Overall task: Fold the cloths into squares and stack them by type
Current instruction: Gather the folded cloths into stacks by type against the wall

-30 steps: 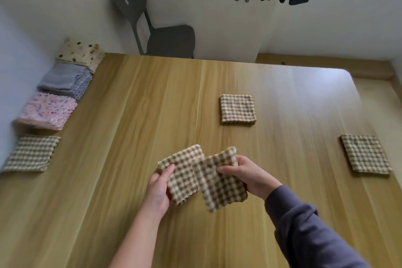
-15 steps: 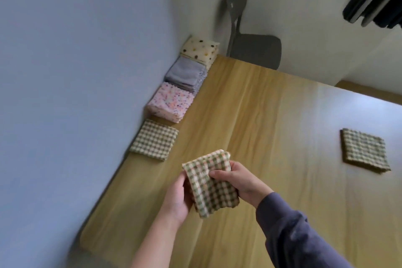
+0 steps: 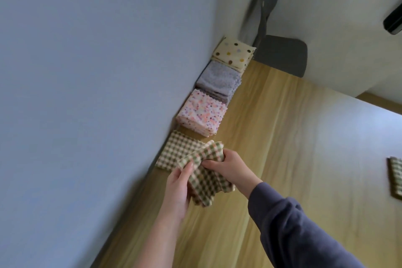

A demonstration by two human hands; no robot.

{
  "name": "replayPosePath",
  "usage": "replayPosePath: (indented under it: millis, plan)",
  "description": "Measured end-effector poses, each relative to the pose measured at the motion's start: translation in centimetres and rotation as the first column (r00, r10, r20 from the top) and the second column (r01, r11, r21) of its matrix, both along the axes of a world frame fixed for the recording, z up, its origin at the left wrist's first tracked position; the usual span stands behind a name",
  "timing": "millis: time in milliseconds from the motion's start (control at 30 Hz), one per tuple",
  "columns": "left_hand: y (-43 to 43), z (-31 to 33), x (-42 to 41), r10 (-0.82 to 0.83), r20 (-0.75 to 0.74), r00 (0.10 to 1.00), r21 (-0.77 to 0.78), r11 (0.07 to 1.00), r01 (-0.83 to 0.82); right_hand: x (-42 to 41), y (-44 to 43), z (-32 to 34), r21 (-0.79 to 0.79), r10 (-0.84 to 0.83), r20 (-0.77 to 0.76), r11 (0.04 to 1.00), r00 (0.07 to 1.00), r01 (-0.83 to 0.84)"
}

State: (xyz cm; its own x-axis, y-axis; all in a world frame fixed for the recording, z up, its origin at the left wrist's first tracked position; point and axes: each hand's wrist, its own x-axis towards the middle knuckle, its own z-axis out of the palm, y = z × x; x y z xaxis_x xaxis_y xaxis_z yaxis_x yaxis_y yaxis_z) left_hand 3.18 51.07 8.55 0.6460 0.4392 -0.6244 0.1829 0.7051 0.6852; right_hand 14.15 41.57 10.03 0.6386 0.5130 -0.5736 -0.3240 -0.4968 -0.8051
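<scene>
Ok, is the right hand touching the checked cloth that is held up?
Touching. The head view shows the right hand pinching the held checked cloth near its upper edge, with no gap between them.

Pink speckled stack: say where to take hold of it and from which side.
Probably its table-side edge, coming from the middle of the table. The pink speckled stack has the wall on its other side, the grey stack close behind and a flat checked cloth just in front. Pinch all layers, thumb on top.
</scene>
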Motion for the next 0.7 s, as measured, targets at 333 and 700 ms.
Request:
replayPosePath:
  millis: [333, 700]
  plan:
    - [3.2, -1.2, -1.7, 0.195, -0.032, 0.98, -0.323, 0.926, -0.195, 2.4, 1.4, -1.5, 0.017, 0.304, -0.173, 0.952, 0.937, -0.306]
    - [4.2, -3.0, -1.6, 0.256, -0.098, 0.962, -0.141, 0.953, -0.268, 0.7, 4.0, -3.9, 0.113, -0.304, -0.217, 0.936, 0.928, 0.333]
